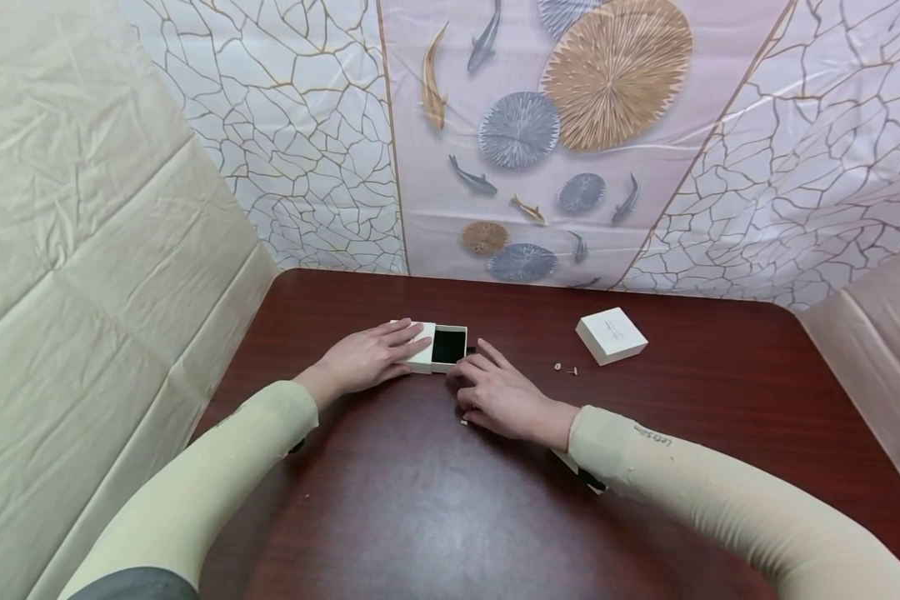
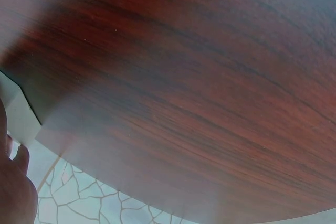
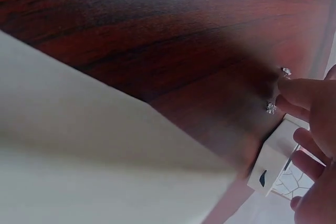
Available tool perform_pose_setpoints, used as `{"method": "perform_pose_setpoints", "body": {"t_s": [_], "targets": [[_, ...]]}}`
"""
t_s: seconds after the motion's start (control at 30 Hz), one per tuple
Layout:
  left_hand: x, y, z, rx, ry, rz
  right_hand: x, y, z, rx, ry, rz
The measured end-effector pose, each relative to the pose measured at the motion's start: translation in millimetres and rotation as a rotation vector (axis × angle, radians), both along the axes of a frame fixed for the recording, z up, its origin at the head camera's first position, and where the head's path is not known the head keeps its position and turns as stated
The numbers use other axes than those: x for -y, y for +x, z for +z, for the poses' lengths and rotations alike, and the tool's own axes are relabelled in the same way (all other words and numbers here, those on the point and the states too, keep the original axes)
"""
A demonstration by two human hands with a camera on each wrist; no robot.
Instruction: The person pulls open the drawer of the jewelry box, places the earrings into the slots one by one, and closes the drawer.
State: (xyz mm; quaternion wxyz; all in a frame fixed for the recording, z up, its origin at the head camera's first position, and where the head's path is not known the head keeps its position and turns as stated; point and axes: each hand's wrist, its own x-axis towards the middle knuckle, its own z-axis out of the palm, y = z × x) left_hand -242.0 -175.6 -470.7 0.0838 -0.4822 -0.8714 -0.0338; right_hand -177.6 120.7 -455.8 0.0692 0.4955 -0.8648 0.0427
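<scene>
A small white drawer box sits on the table, its tray with a black insert partly slid out to the right. My left hand holds the sleeve from the left, fingers over its top and thumb along the near side. Just right of the tray my right hand is low over the table, fingers loosely bent. In the right wrist view one sparkling stud earring lies by its fingertips, and a second stud shows right at the fingertip. A tiny piece is near the thumb in the head view.
A closed white box stands back right. Two small earring-like pieces, one round piece and one with a pin, lie in front of it. A white item with a black part is mostly hidden beneath the right forearm.
</scene>
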Motion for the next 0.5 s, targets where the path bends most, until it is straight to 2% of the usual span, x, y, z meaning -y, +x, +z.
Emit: {"method": "perform_pose_setpoints", "body": {"t_s": [0.3,0.5], "targets": [[0.2,0.0,-0.4,-0.001,0.011,-0.004,-1.4,1.0,4.6,0.000,-0.042,0.005],[1.1,0.4,0.0,-0.008,-0.002,0.003,-1.9,6.6,6.0,-0.007,-0.067,0.044]]}}
